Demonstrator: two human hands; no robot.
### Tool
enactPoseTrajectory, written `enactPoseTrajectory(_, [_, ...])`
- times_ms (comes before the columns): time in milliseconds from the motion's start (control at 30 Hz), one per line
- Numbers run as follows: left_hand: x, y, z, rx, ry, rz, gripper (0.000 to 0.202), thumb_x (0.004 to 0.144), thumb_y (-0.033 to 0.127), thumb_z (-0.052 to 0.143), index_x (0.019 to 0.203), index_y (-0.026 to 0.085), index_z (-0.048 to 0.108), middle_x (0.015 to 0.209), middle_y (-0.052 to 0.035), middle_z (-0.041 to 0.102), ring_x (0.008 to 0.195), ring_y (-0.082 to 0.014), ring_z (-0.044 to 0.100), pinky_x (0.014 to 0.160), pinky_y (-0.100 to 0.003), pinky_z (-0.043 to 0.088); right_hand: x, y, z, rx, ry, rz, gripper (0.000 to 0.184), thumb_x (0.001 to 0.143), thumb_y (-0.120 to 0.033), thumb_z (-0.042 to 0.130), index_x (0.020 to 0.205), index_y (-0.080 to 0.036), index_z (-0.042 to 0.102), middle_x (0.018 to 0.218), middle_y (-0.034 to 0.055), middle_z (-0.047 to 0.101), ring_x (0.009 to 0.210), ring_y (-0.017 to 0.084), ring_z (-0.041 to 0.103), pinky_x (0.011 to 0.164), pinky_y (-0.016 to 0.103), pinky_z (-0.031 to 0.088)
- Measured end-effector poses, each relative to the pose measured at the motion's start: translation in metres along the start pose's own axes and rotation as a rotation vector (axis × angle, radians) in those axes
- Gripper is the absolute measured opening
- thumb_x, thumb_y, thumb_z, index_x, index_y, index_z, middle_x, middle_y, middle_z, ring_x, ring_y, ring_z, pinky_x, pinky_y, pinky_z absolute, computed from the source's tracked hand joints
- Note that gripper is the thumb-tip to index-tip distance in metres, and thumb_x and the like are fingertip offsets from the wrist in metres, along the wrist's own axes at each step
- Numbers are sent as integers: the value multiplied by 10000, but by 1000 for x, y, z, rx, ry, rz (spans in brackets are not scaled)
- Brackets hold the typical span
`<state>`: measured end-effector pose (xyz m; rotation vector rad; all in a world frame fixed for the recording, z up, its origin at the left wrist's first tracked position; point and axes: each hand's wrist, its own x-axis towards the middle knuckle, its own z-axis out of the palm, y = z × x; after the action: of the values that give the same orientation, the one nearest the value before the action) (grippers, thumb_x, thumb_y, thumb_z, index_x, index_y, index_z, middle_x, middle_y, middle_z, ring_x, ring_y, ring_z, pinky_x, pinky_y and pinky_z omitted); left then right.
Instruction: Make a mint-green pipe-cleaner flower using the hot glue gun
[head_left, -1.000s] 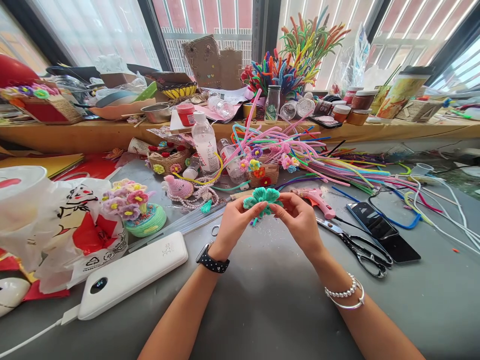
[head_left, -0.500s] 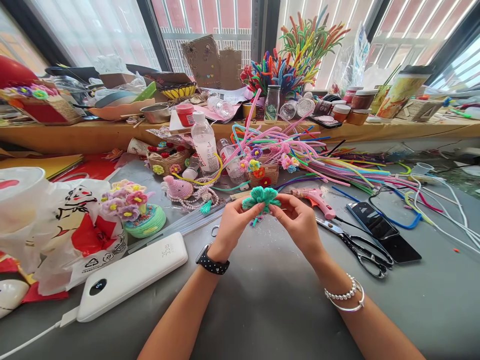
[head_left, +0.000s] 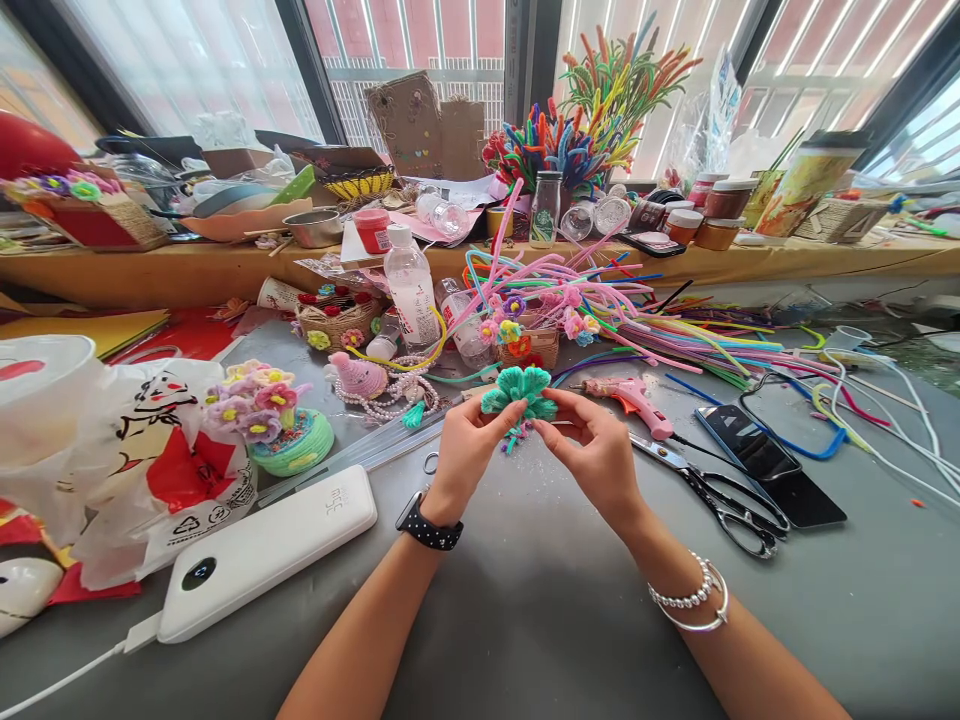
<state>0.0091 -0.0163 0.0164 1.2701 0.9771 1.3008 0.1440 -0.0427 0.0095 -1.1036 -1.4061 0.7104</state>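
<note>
A teal pipe-cleaner flower (head_left: pixel 519 388) is held up over the grey table, its fuzzy petals spread and facing me. My left hand (head_left: pixel 474 440) is closed on its left side, the thumb pressed over the lower petals. At the flower's right edge, my right hand (head_left: pixel 589 440) keeps its curled fingers against a petal, partly behind it, with the thumb lower down and off the petals. Just beneath the flower show small purple and green bits (head_left: pixel 514 438). A pink glue gun (head_left: pixel 634 400) and black-handled scissors (head_left: pixel 731 505) lie to the right of my right hand.
A white power bank (head_left: pixel 270 555) and a plastic bag (head_left: pixel 161 460) lie at left, beside a potted crochet bouquet (head_left: pixel 274 415). Pipe cleaners (head_left: pixel 675 335) sprawl behind my hands. Plastic bottles (head_left: pixel 411 290) stand near the shelf edge (head_left: pixel 225 270). A phone (head_left: pixel 750 440) lies at right.
The flower has tilted so its petals face me more. My right thumb has come off the petals and moved lower; the left hand keeps its hold.
</note>
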Motion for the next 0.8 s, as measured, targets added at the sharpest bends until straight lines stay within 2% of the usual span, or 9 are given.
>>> enactPoseTrajectory(200, [-1,-2,1,28,18,28,259,647,328,674,842,157,683,872,-36,681,785,-169,600,719,-266,465,-1,2,2,-14,25,-19,311,715,-290,623,1001,-171,591,906,66,636,770,166,626,703,305,559])
enactPoseTrajectory(567, [-4,2,3,-14,-1,6,256,642,329,677,829,155,685,868,-38,684,799,-181,601,741,-287,469,-3,-2,1,-209,72,-134,241,746,-304,594,960,-194,591,831,46,641,663,154,624,640,304,546])
enactPoseTrajectory(800, [-4,3,2,-22,-7,3,250,639,329,681,819,154,686,853,-31,681,779,-172,594,724,-274,464,-3,-3,1,-155,72,-83,220,727,-303,615,909,-181,599,814,46,665,671,152,623,638,286,538])
